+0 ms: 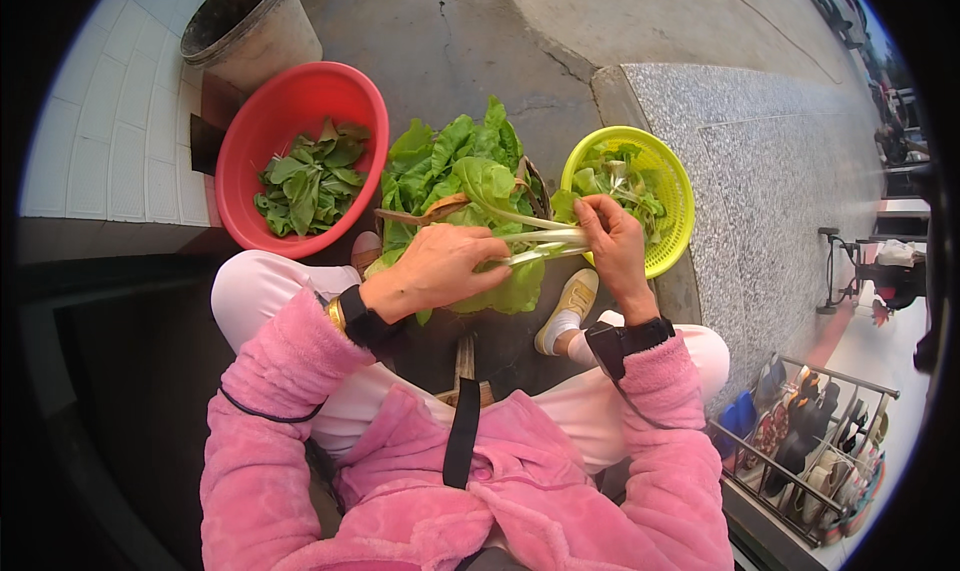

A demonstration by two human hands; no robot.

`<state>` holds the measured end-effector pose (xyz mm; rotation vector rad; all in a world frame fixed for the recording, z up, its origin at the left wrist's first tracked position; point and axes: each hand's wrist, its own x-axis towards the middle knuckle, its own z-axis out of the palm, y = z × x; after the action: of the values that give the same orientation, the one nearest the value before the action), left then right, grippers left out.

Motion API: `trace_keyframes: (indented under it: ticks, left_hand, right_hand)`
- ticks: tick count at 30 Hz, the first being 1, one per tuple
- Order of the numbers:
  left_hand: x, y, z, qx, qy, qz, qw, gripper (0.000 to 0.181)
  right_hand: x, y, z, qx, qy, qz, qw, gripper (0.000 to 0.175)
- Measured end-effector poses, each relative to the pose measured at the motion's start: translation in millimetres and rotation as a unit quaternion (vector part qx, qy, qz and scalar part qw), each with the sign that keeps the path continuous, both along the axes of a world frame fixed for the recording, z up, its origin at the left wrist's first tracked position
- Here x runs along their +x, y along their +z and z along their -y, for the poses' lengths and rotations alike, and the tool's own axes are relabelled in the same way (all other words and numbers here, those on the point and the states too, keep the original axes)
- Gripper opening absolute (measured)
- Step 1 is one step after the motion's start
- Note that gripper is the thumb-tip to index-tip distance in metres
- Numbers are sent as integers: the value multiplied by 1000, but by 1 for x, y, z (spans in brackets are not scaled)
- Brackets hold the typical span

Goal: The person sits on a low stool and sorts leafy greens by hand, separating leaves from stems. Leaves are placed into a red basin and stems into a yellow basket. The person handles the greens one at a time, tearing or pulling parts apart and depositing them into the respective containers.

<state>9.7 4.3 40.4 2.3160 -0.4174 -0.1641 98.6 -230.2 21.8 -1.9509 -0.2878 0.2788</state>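
Between my hands, a few leafy green stalks (546, 236) stretch across, their pale stems pointing right. My left hand (442, 265) grips them on the leafy side, and the thumb and fingers of my right hand (616, 242) pinch the pale stem ends. Beneath lies a heap of large lettuce-like leaves (450, 147) in what looks like a basket with a brown handle (439, 209), mostly hidden by the leaves. A yellow-green plastic colander (679, 226) with pale-stemmed leaf scraps (626, 185) stands just behind my right hand. To the left, a red plastic basin (247, 173) holds darker loose leaves (311, 177).
A dirty whitish bucket (270, 42) stands behind the basin by a white tiled wall (120, 136). On the right is a raised speckled stone step (757, 188). A metal rack (806, 488) full of shoes sits at lower right. My feet flank the heap.
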Motion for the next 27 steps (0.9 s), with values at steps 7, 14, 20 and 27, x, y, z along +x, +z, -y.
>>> trace_keyframes:
  ticks: [7,14,20,27]
  left_hand:
    - [6,-14,-4,-245,85,-155,953,16]
    - [20,10,-44,-403,199,-203,870,26]
    - [6,9,-13,43,30,67,996,21]
    - [7,-5,-8,-67,41,16,997,14]
  right_hand:
    - [-4,-3,-5,2,2,0,1000,19]
    - [9,3,12,13,-41,5,999,18]
    - [-1,-1,5,57,15,-65,996,18]
    - [-3,-6,5,15,22,-36,999,19]
